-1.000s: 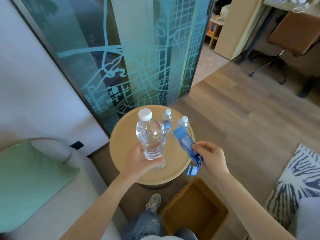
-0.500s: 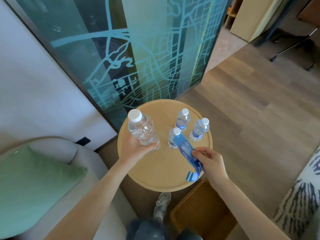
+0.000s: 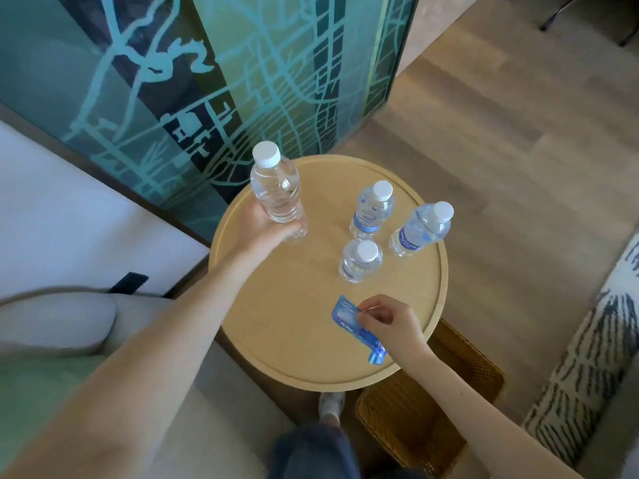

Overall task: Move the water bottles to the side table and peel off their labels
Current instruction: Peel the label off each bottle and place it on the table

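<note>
In the head view, the left hand (image 3: pixel 262 226) grips the lower part of a clear water bottle (image 3: pixel 276 188) that has a white cap and no label; its fingers are curled round it. This bottle leans toward the far left over the left side of the round wooden worktop (image 3: pixel 276 323), and I cannot tell if its base touches the surface. The right hand (image 3: pixel 390 323) pinches a peeled blue label (image 3: pixel 345 314) between thumb and fingers, low over the near right part of the worktop, one end of the strip curling near the rim. Three labelled bottles (image 3: pixel 371 210) stand close together on the far right part, all upright and capped, apart from both hands. A wicker basket (image 3: pixel 415 420) sits on the floor just beside the worktop, partly under its near edge. Behind the worktop stands a glass panel (image 3: pixel 242 81) with a teal map pattern
</note>
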Demonstrator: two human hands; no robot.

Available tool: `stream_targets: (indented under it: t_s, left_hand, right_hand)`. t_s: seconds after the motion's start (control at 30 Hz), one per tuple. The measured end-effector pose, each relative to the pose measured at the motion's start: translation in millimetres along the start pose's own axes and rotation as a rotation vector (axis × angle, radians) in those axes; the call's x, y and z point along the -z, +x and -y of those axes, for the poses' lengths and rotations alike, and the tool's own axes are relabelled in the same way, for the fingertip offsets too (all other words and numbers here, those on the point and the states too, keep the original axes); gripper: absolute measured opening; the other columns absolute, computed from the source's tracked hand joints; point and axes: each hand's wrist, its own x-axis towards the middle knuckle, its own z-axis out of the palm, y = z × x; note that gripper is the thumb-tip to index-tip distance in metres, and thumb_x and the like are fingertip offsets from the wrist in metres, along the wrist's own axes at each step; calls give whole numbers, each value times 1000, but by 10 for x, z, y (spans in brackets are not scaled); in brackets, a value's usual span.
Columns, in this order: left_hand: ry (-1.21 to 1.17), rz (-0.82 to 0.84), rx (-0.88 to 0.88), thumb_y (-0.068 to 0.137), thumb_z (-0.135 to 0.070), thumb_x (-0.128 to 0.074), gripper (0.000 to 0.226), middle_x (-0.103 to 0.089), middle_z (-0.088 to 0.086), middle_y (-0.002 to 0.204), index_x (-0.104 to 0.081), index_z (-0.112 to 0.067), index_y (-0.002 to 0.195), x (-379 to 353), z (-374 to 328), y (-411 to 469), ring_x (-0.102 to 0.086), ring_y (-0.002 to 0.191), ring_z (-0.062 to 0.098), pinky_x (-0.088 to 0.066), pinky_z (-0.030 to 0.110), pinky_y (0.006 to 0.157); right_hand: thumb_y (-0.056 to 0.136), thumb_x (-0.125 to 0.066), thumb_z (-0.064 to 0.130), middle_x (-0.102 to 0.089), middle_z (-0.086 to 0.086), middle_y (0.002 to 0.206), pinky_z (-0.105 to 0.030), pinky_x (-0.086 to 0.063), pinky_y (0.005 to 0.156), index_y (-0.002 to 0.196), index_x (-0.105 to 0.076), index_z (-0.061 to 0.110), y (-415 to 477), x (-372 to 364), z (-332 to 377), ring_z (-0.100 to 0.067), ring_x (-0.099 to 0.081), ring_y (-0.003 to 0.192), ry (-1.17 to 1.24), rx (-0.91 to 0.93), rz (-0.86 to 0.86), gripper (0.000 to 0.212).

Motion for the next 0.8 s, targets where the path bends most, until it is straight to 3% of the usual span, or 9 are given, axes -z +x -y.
stream_targets:
  t_s: [0.13, 0.23, 0.4, 0.5, 0.63, 0.8]
  left_hand:
    - [50, 64, -10, 75, -3, -78, 15, -75, 15, 88, -69, 3, 85, -88, 83, 131, -71, 83, 24, -56, 23, 68]
    - [48, 76, 28, 76, -2, -76, 17, -73, 22, 93, -67, 7, 88, -171, 189, 249, -70, 94, 35, -56, 41, 80]
    - [48, 44, 35, 71, -7, -82, 24, -74, 14, 91, -68, -1, 89, -279, 358, 471, -71, 91, 29, -57, 38, 79]
    - [37, 41, 49, 67, -11, -84, 26, -75, 7, 86, -69, -7, 87, -367, 452, 631, -72, 89, 24, -58, 40, 79]
    - [-3, 26, -2, 64, -10, -85, 24, -73, 3, 79, -68, -9, 82, -459, 492, 863, -71, 82, 19, -57, 38, 74]
    - [-18, 7, -59, 63, -6, -86, 24, -73, 1, 78, -69, -12, 78, -605, 407, 1220, -71, 79, 15, -57, 35, 72]
  right_hand:
    - [84, -70, 3, -69, 8, 63, -11, -42, 55, 76, -69, 25, 263, -223, -319, 2, -55, 55, -80, -14, 11, 23]
    - [85, -71, 9, -67, 8, 67, -12, -41, 56, 76, -66, 26, 413, -296, -553, -4, -56, 63, -175, -14, -25, 19]
    - [90, -71, 20, -60, 13, 84, -14, -39, 62, 95, -62, 22, 532, -324, -789, -9, -55, 76, -477, 141, -97, 11]
    - [89, -74, 16, -60, 7, 91, -21, -44, 66, 102, -64, 15, 538, -340, -836, -15, -56, 83, -579, 283, -184, 16]
    - [81, -81, 5, -68, -3, 96, -34, -54, 69, 100, -68, 11, 567, -338, -850, -25, -59, 86, -674, 410, -235, 24]
    - [70, -87, -4, -65, -2, 92, -33, -51, 70, 90, -71, 10, 665, -320, -984, -24, -57, 80, -671, 563, -304, 30]
